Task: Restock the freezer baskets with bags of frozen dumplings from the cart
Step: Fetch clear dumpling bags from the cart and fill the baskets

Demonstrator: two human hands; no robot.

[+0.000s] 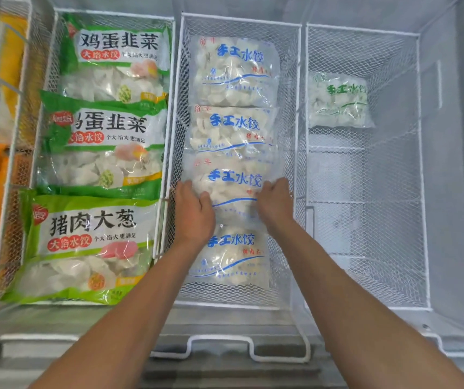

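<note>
centre frame: left hand (194, 213) and right hand (275, 204) grip blue-print bag (233, 189) by its sides | risk: slick film slips, bag skews over neighbours in middle basket (242, 19)

Head view, steeply down, seemingly close.

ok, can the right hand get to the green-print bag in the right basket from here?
Probably yes. The green-print bag lies alone in the right basket, open from above. But the right hand grips a blue-print bag in the middle basket and must release first.
</note>
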